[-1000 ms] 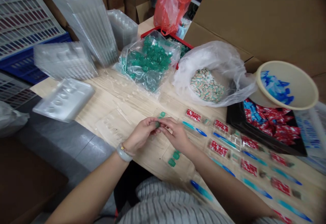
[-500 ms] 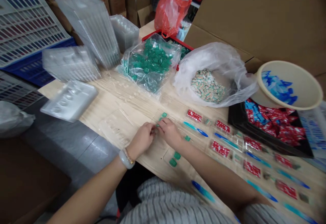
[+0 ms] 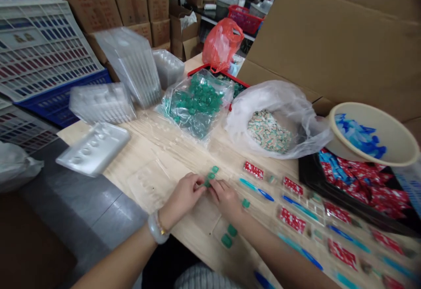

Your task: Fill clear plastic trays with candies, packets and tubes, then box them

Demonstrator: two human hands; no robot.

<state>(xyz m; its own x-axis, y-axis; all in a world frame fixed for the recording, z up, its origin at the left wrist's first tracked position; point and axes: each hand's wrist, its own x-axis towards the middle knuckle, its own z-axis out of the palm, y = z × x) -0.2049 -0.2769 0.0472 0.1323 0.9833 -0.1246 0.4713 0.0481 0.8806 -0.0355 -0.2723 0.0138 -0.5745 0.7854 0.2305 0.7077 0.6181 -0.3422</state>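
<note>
My left hand (image 3: 187,196) and my right hand (image 3: 227,199) meet over the wooden table, fingertips pinched together. Between them is a small green plastic piece (image 3: 207,183), partly covered by the fingers. Just beyond the fingertips sit two more green pieces (image 3: 213,173) in a clear plastic tray, which is hard to make out. Below my right wrist, another clear tray holds a pair of green pieces (image 3: 226,240), and a single green piece (image 3: 245,203) shows to the right. An empty-looking clear tray (image 3: 144,183) lies left of my left hand.
Behind are a bag of green pieces (image 3: 200,100), a white bag of small printed pieces (image 3: 269,131) and stacked clear trays (image 3: 131,65). To the right stand a cream bowl (image 3: 375,133), a black bin of red packets (image 3: 371,188) and rows of filled trays with toothbrush-like blue sticks (image 3: 256,189).
The camera has tipped up, so the scene sits lower in the picture. My hands stay together at the same tray, and the green piece between the fingertips shows more clearly.
</note>
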